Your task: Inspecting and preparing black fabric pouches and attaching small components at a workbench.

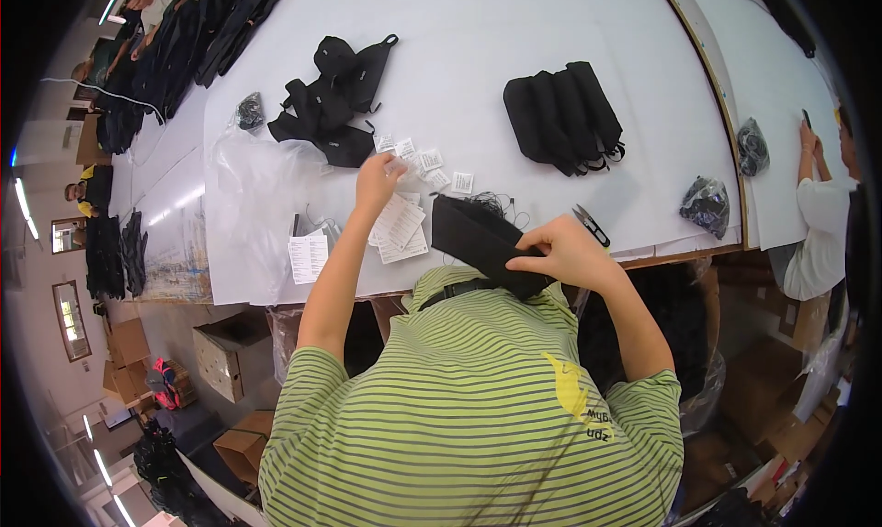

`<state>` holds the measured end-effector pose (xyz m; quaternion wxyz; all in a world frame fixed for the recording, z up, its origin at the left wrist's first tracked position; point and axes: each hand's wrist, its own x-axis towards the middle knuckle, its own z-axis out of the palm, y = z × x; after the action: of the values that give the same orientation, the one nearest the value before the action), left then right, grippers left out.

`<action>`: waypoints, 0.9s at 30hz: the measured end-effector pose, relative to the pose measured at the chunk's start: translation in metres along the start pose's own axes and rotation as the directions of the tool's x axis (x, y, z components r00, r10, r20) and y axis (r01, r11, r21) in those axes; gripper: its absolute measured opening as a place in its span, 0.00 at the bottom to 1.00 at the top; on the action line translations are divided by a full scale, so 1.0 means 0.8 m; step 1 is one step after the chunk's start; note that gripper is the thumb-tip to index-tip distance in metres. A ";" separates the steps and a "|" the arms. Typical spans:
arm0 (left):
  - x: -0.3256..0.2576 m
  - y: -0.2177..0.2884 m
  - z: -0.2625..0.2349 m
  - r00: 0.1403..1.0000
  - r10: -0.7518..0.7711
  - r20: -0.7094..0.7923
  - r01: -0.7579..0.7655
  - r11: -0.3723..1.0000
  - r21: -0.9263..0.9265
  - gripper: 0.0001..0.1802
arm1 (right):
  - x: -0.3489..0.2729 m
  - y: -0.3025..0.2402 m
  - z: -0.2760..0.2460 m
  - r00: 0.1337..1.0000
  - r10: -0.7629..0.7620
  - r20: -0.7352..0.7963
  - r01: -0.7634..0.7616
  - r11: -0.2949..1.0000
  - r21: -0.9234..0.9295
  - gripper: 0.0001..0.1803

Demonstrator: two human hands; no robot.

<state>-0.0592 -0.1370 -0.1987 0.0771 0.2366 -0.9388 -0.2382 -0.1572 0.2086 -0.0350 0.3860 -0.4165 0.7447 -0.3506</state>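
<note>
My right hand [570,251] pinches the open edge of a black fabric pouch [473,233] between thumb and fingers, close to my body at the table's front edge. My left hand [375,185] reaches forward, its fingertips closed on a small white packet [396,165]. Just beyond it lie several more white packets [432,161], printed and square. Below that hand, white printed slips [401,228] overlap in a loose fan, partly beside the pouch. Another printed sheet [309,257] rests left of my forearm.
Crumpled black pouches [335,100] lie at the far left, and a row of similar black pouches [562,118] at the far right. Black-handled thread snips [592,226] rest beyond my right hand. A clear plastic bag [262,192] spreads leftward. Another person [818,224] stands at right.
</note>
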 end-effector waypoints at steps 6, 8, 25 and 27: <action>0.000 0.091 -0.068 0.994 -0.105 0.003 0.095 0.883 -0.460 0.09 | 0.004 -0.009 -0.006 0.983 -0.040 -0.176 0.000 0.975 -0.223 0.11; -0.013 0.126 -0.086 0.999 0.033 -0.042 -0.050 0.830 -0.555 0.08 | 0.013 0.001 0.005 0.967 -0.160 -0.198 0.093 0.945 -0.312 0.10; -0.144 0.186 -0.072 0.936 -0.030 0.352 0.334 -0.248 -0.909 0.38 | 0.011 -0.062 0.035 0.898 -0.156 -0.412 0.191 0.981 0.044 0.10; -0.139 0.211 -0.089 0.909 -0.099 0.405 0.366 -0.276 -0.889 0.36 | 0.016 -0.060 0.048 0.816 -0.193 -0.545 0.294 0.950 0.103 0.10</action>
<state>-0.0123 0.0181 -0.0587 0.1018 0.2439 -0.3352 -0.9043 -0.1117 0.1701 -0.0157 0.1545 -0.3591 0.7269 -0.5646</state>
